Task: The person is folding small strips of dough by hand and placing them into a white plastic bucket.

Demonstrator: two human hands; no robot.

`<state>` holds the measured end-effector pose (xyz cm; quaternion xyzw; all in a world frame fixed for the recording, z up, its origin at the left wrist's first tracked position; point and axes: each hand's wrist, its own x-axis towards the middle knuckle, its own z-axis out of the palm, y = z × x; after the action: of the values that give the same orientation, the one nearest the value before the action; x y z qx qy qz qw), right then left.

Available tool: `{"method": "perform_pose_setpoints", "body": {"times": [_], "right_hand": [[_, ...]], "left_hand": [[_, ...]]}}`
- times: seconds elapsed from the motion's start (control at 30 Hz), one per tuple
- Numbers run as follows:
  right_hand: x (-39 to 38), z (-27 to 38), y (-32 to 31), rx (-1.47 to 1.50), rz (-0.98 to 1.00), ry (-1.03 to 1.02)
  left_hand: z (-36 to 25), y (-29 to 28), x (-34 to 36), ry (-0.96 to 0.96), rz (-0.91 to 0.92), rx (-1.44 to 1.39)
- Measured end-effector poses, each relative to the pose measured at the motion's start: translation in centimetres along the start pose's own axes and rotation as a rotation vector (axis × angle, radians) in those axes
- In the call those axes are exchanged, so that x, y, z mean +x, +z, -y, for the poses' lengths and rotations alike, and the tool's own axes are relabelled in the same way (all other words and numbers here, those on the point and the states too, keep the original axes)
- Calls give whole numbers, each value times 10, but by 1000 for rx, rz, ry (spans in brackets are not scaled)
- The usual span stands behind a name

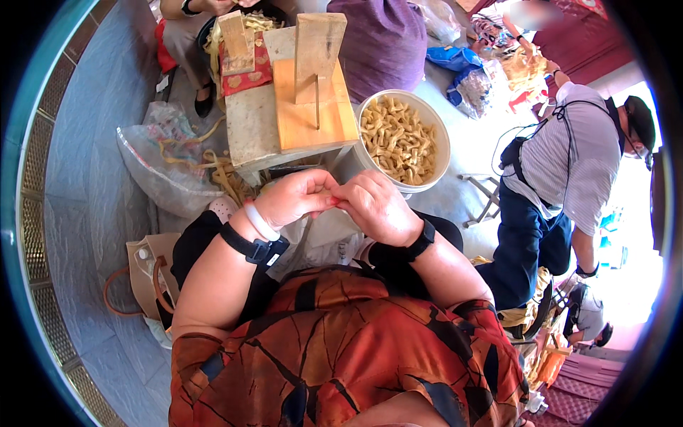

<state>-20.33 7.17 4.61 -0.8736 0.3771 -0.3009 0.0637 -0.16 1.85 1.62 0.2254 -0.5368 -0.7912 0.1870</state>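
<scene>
My left hand (299, 197) and my right hand (377, 208) meet over my lap, their fingertips pinched together. Whatever lies between them is hidden or too small to name; a spot of red shows at the fingertips. Just beyond my hands, a wooden stand (313, 92) with an upright block and a thin peg rests on a worn low table (249, 135). To the right of the table, a white bucket (444, 142) holds many folded tan strip pieces (398, 139). Neither hand touches the stand or the bucket.
A clear plastic bag (167, 167) and loose tan strips (224, 174) lie left of the table. A handbag (153, 277) sits by my left side. Across the table another person works near a smaller wooden stand (237, 46). One person (562, 149) bends over at right.
</scene>
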Motion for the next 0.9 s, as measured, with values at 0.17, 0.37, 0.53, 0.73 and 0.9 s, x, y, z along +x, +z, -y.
{"method": "perform_pose_setpoints", "body": {"times": [0.17,0.37,0.53,0.73,0.9], "right_hand": [[-4,-39,-8,-142,-243,161],[0,-7,3,165,-71,-5],[-11,-8,22,409,-95,159],[-19,-12,30,70,-105,-31],[-13,-10,29,190,-247,141]], "left_hand": [[4,-16,3,-94,-130,129],[-14,5,2,350,-219,-435],[4,4,11,604,-361,849],[31,-1,13,136,-18,699],[19,1,11,-81,103,-179]]}}
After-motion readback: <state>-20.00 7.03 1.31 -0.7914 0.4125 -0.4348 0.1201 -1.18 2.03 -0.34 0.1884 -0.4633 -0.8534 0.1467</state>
